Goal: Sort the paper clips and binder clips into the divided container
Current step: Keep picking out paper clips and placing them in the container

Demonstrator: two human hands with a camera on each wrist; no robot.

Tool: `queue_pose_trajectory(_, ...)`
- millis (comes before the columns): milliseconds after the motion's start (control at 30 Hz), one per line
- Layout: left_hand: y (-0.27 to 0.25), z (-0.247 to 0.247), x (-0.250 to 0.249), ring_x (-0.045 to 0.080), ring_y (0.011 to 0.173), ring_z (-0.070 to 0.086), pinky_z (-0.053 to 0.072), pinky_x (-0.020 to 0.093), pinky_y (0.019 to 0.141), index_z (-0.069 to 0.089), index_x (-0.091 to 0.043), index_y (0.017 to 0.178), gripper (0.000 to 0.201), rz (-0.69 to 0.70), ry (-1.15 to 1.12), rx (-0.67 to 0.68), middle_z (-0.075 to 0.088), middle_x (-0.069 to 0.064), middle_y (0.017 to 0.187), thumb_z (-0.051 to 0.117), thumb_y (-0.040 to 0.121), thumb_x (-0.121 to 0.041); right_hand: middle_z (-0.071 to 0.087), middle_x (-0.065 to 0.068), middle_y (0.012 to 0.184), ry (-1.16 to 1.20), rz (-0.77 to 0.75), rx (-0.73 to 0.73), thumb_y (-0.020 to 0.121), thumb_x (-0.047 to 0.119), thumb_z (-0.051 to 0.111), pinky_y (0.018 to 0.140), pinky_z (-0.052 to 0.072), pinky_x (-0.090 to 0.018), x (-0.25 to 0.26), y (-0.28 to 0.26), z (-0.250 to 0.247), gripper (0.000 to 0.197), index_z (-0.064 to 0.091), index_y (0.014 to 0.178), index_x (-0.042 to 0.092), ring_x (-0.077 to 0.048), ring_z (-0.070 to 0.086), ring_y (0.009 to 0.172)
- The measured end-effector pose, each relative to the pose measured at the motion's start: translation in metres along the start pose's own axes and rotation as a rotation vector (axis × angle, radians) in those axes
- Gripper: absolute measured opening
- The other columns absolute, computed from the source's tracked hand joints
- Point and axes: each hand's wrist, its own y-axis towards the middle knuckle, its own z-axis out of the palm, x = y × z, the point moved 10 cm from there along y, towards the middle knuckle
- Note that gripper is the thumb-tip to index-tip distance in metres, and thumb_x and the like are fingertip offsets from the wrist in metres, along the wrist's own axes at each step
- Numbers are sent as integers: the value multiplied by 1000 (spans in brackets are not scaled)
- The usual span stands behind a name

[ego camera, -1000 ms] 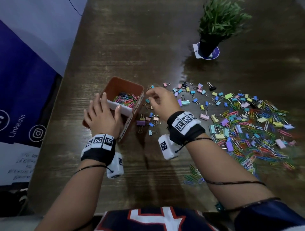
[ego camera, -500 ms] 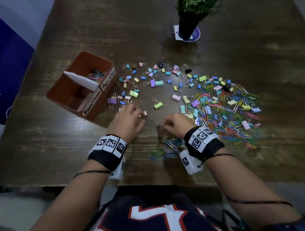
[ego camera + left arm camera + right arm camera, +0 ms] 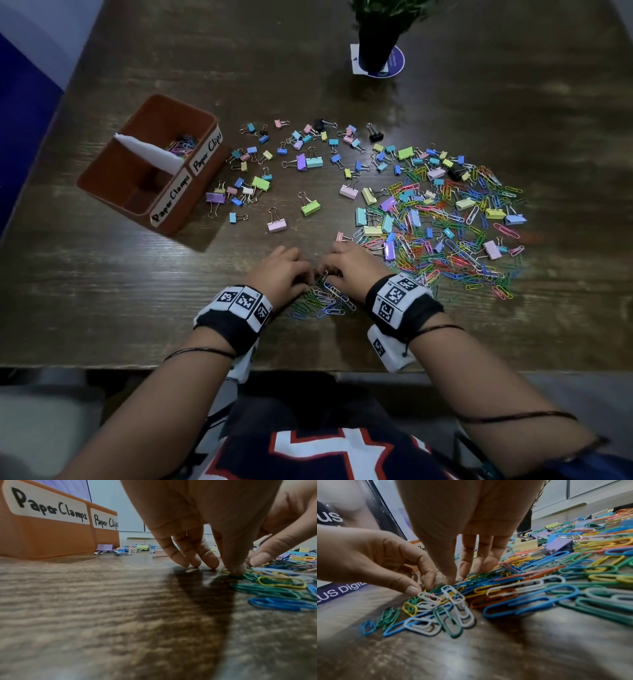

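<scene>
Just before the mixed heap (image 3: pixel 442 226), both hands, left hand (image 3: pixel 279 270) and right hand (image 3: pixel 346 265), fingertips down, gather paper clips (image 3: pixel 329 301) ungrasped; next: pinch, carry to the divided container (image 3: pixel 113 171) at far left.

Dim overhead light; glare patches on table (image 3: pixel 342 85); wrist views blurred near lens, edges warped.

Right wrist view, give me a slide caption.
Both hands, right hand and left hand, gather paper clips on the table.
</scene>
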Motion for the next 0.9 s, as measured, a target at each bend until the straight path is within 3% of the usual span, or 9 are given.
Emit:
queue_pose_trajectory(133,4,2,2,17,106,41,34,28,79,63,-23,100,14,-8,4,29,50,-3,105,60,90,-33,48,1,113,-51,-15,37,91,23,57,86,42,-35,2,3,3,15,61,105,23,-21,40,114)
queue_pose_trajectory(267,5,0,4,17,106,42,27,23,75,59,-19,102,15,-8,40,37,51,0,108,55,92,-29,47,4,101,-21,17,69,88,19,59,89,44,-39,-2,11,5,4,60,91,20,-21,44,108)
queue_pose_trajectory(367,3,-3,12,17,104,44,34,25,80,60,-18,100,13,-27,22,29,52,1,106,55,92,-27,51,1,97,20,29,54,87,14,57,86,46,-38,-5,12,3,5,58,84,19,-20,49,99)
queue_pose_trajectory(467,2,-8,20,16,97,50,38,26,79,56,-21,92,4,-67,-20,21,55,-2,98,56,90,-24,58,-3,94,84,41,5,86,11,55,79,46,-31,-7,12,-5,7,59,82,15,-18,52,88)
queue_pose_trajectory(567,0,-16,30,14,81,58,42,24,69,54,-25,87,7,-148,-132,8,57,-10,80,59,88,-20,62,-2,87,165,90,-33,86,12,57,74,47,-29,-11,13,-13,3,61,86,13,-16,54,79)
queue_pose_trajectory(733,-2,-47,52,10,69,55,39,17,60,59,-20,85,7,-246,-290,-151,58,-9,72,63,87,-15,58,5,77,324,133,-166,87,12,60,68,47,-24,-10,19,-39,2,59,86,13,-12,55,71)
queue_pose_trajectory(900,-16,-101,95,0,64,54,39,19,60,57,-23,81,13,-362,-368,-449,59,-13,70,66,85,-15,57,10,75,471,109,-299,85,11,63,61,42,-15,-1,36,-67,13,55,80,19,-5,53,67)
